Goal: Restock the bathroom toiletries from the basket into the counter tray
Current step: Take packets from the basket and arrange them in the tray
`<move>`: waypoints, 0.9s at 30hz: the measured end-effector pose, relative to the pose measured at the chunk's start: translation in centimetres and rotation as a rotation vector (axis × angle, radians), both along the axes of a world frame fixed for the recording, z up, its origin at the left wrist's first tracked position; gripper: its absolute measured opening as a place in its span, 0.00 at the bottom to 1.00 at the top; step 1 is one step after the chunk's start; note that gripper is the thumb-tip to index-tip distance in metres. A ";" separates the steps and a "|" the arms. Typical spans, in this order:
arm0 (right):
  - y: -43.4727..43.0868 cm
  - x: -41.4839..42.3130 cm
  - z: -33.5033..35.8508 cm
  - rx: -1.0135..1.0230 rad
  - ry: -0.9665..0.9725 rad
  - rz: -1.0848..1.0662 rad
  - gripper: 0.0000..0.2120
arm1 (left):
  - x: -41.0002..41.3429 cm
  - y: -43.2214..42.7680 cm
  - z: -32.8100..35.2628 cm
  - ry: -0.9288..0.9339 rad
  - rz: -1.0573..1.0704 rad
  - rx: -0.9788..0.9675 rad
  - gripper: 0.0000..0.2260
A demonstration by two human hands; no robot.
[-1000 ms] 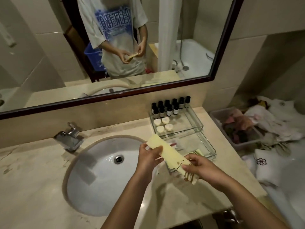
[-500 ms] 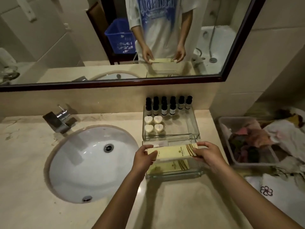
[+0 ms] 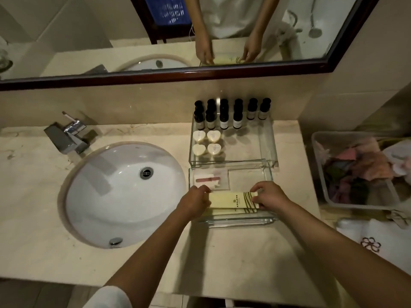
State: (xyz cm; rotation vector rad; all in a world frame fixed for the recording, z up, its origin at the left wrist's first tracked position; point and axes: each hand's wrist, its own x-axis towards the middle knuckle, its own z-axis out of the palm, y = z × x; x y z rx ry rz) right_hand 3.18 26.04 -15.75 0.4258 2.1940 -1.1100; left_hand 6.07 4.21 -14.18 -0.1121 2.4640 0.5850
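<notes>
Counter point(image 3: 222, 252): pale stone, carries everything below.

Mirror point(image 3: 66, 41): on the wall beyond the grip. It reflects a blue basket point(image 3: 166, 10); contents not readable.

Sink basin point(image 3: 106, 196): left of the grip, white, set into the counter. Faucet point(image 3: 69, 136) on its far left.

Plastic bin point(image 3: 317, 156): right of the grip, well apart. Holds crumpled cloths, pinkish and dark; count not possible.

Near glass tray point(image 3: 233, 221): directly under the grip. Contents:
- 1 yellow packet point(image 3: 231, 198), lying flat and crosswise, low in the tray. Left hand point(image 3: 195, 202) pinches its plain end; right hand point(image 3: 270, 196) pinches its striped end, fingers curled over the edge. Both hands are grasping it.
- 1 second yellow packet point(image 3: 231, 211), just nearer than the held one and partly under it.
- 1 clear sachet point(image 3: 212, 180), just beyond the left hand, with a pink stick inside.

Far glass tray point(image 3: 249, 147): beyond the grip, touching the near tray's far wall. Contents:
- 10 small dark-capped bottles point(image 3: 224, 121), upright along the far side: 6 behind, 4 in front.
- 4 heart-shaped soaps point(image 3: 214, 137), two by two, beyond the left hand.
- The part beyond the right hand is bare glass.
</notes>
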 end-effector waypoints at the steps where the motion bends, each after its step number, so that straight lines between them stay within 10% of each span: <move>1: -0.2 0.0 -0.3 0.027 0.010 0.031 0.10 | 0.2 -0.2 -0.3 -0.012 -0.038 -0.017 0.19; 11: 0.0 -0.1 -1.3 0.212 0.156 0.330 0.12 | 0.4 -1.6 -1.3 0.162 -0.504 -0.314 0.24; 18: -0.8 0.3 -0.9 0.324 0.172 0.743 0.23 | 0.1 -1.9 -1.9 0.183 -0.499 -0.275 0.22; 27: -1.5 0.7 -0.5 0.375 0.213 0.769 0.21 | 0.3 -1.7 -2.1 0.161 -0.516 -0.277 0.19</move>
